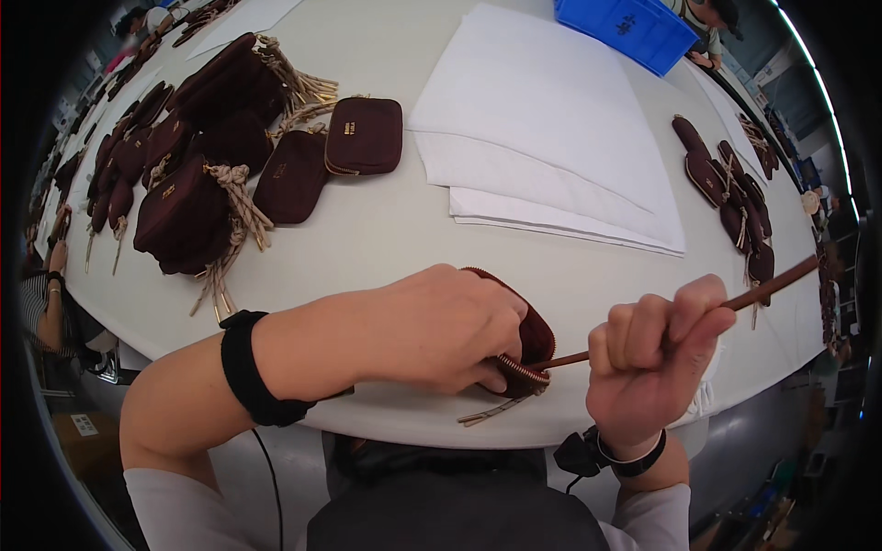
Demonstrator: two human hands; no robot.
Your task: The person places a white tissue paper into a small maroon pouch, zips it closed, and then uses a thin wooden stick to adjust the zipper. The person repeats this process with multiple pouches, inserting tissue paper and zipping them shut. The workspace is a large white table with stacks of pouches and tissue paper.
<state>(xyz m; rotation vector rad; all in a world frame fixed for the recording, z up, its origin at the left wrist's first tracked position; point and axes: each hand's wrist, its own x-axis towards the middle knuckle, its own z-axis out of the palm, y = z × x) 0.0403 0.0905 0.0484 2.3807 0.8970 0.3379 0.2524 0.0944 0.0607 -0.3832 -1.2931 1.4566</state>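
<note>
Near the table's front edge, a small dark maroon zip pouch [538,342] lies unzipped, its metal zipper teeth showing along the opening. My left hand [450,331] is closed on the pouch, covering much of it, and the fingertips are partly hidden at its mouth. A cord with thin tips [491,410] hangs from the pouch toward me. My right hand [654,354], in a fist, grips a slim brown stick [772,283]. One end of this stick reaches into the pouch's opening; the other rises to the right past my knuckles.
Maroon pouches with beige knotted cords [197,211] are heaped at the left. More pouches [726,197] lie at the right. White sheets [551,119] are stacked on the white table [349,262], below a blue bin [627,32]. Other people are around the far and left edges.
</note>
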